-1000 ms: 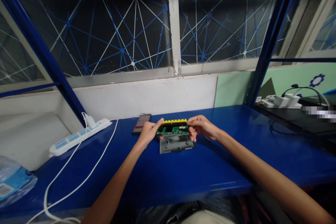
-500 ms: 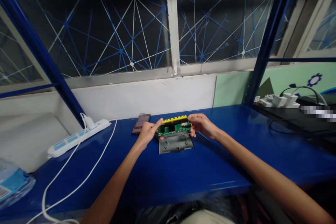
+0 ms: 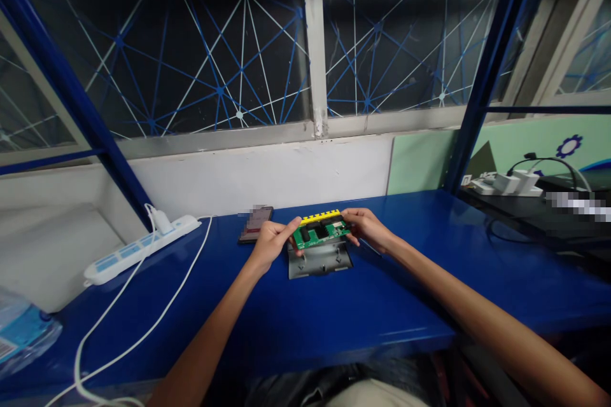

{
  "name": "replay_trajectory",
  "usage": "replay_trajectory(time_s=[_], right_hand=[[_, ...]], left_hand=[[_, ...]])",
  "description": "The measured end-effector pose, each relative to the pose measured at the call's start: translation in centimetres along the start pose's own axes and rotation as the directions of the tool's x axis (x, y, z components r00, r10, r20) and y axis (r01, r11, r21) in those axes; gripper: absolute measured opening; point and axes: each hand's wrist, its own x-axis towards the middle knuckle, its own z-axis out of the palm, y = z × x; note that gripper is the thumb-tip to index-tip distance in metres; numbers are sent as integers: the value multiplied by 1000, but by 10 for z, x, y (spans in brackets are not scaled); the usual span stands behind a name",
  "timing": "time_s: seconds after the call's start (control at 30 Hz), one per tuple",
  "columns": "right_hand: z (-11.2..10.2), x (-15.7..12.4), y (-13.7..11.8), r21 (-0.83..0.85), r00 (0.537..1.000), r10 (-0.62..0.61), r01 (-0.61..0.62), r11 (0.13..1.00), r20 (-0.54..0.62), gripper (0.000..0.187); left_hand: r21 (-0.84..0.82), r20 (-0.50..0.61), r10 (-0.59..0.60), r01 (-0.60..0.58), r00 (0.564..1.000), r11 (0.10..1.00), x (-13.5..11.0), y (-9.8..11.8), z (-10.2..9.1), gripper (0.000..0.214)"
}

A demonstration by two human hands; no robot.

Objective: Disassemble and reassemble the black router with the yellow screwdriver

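A green circuit board [image 3: 315, 236] with black parts and a yellow toothed strip [image 3: 321, 217] along its far edge is held between both hands. My left hand [image 3: 275, 242] grips its left end, thumb on top near the strip. At the right end, my right hand [image 3: 365, 227] pinches the board, its fingers partly hidden behind it. Just under and in front of the board lies a grey plastic cover [image 3: 321, 262] on the blue table, its inner side with small posts facing up. The board hides the cover's far part.
A smartphone [image 3: 258, 224] lies behind my left hand. Beside my right wrist is a thin dark rod [image 3: 371, 247]. A white power strip [image 3: 143, 249] with a trailing cable is at left, near a plastic bottle [image 3: 28, 331]. Chargers [image 3: 518, 182] sit far right.
The board has tilted so that more of its green face shows, and it has shifted slightly right. Both hands keep their hold. The cover stays in place.
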Motion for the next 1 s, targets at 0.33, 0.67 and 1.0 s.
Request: replay_trajectory(time_s=[0.33, 0.67, 1.0], right_hand=[[4, -6, -13, -29, 980, -176, 174, 984, -91, 33], [9, -11, -20, -111, 971, -224, 215, 970, -81, 35], [9, -11, -21, -128, 964, -257, 247, 961, -72, 34]], left_hand=[[-39, -41, -32, 30, 999, 999, 6, -9, -1, 56], [-60, -13, -250, 249, 968, 967, 13, -17, -1, 61], [-66, -2, -244, 243, 970, 968, 13, -17, -4, 55]])
